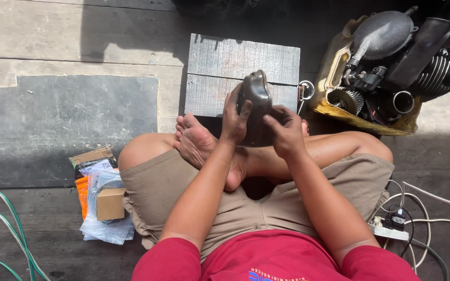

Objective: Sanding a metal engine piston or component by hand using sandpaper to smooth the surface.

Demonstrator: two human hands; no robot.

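I sit cross-legged on a wooden floor. Both hands hold a dark, rounded metal engine cover [257, 99] upright above my crossed feet. My left hand [234, 118] grips its left side, fingers curled over the edge. On its right lower face rests my right hand [286, 130], fingers pressed against the metal. Just beyond the cover lies a grey wooden board [225, 67].
A yellow tray [334, 83] at the upper right holds greasy engine parts, gears and a finned cylinder. A key ring [306, 89] lies beside the board. Small boxes and plastic bags [105, 200] sit at my left. Green hose [6, 234] lower left; power strip with white cables [391, 226] lower right.
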